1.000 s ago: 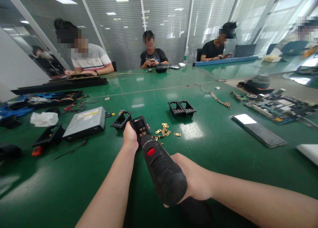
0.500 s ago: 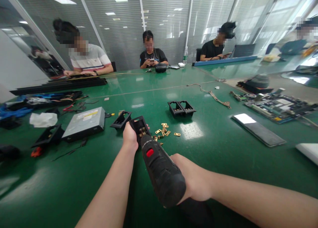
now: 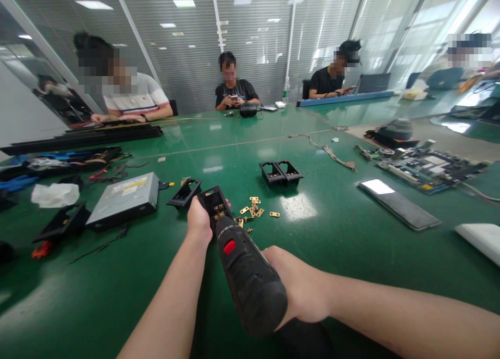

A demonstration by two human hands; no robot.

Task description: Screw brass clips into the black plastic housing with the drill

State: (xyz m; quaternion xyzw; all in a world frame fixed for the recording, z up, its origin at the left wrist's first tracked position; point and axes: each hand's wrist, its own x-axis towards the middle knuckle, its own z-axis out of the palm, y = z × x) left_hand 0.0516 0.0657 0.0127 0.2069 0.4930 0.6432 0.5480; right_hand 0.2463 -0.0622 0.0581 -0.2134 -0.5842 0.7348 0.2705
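Note:
My left hand (image 3: 200, 219) is closed around a black plastic housing (image 3: 212, 198) with brass pieces (image 3: 219, 214) inside it. My right hand (image 3: 292, 283) grips a black cordless drill (image 3: 250, 281) with a red switch on top. The drill's nose points into the housing; its bit tip is hidden from me. Right of the housing lies a loose pile of small brass plates (image 3: 255, 208), each with holes. Another black housing (image 3: 185, 194) sits tilted just left of my left hand. Two more black housings (image 3: 280, 174) stand side by side farther back.
On the left are a silver disc drive (image 3: 125, 200), white crumpled tissue (image 3: 54, 195) and another black housing (image 3: 64, 222). A phone-like slab (image 3: 398, 205), a circuit board (image 3: 432, 166) and a cord (image 3: 332, 153) lie on the right. Several people sit across the green table (image 3: 156, 296).
The view has shifted slightly, so most things sit a little farther left. Both hands keep their hold, and the drill stays at the housing.

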